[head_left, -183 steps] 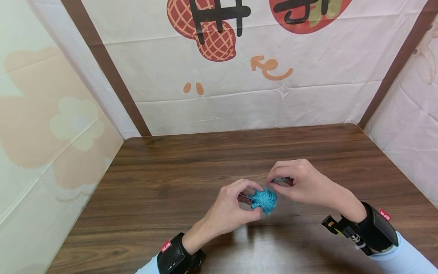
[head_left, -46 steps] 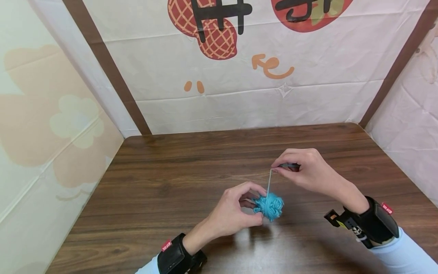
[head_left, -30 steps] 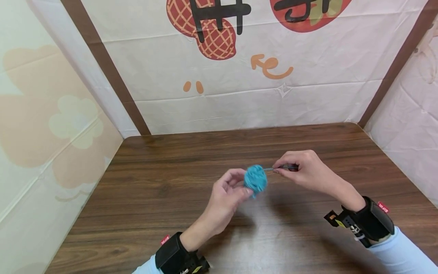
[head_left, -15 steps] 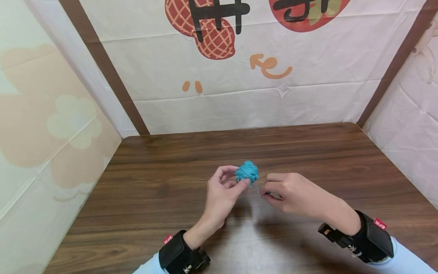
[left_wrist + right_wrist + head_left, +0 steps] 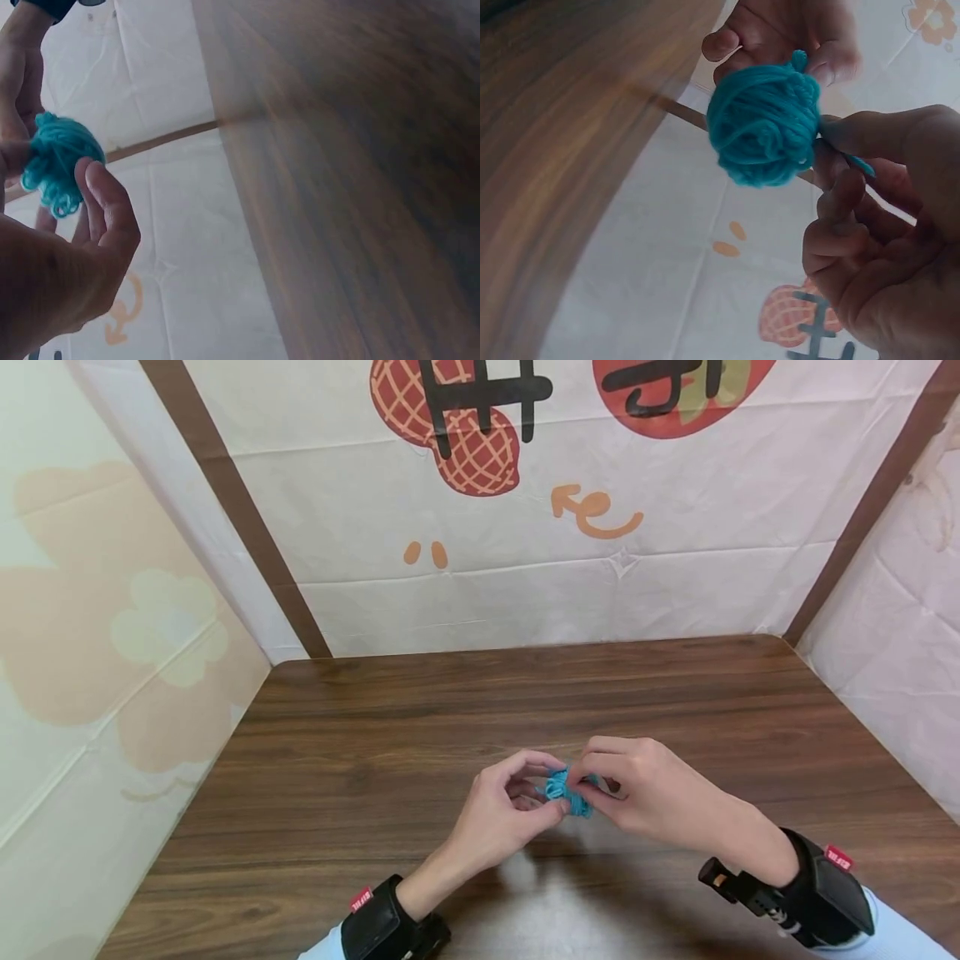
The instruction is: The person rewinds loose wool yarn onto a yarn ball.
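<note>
A small turquoise ball of yarn (image 5: 558, 785) is held over the table between both hands, its strands wound in crossing layers. My left hand (image 5: 498, 814) grips it from the left, thumb below and fingers above. Small loops stick out of the yarn ball (image 5: 64, 157) in the left wrist view. My right hand (image 5: 648, 789) is up against its right side and partly covers it in the head view. Thumb and forefinger of the right hand (image 5: 885, 217) pinch a strand at the ball's edge; a short yarn tail (image 5: 861, 165) pokes out behind the fingers.
The brown wood-grain table (image 5: 360, 735) lies below the hands. A white printed cloth (image 5: 525, 602) hangs behind it, with more cloth at both sides. Each wrist wears a black camera band (image 5: 817, 893).
The ball has been turned about in the left hand, lifted leftward, then lowered again. The right hand has drawn a strand out taut, then come down and in against the ball.
</note>
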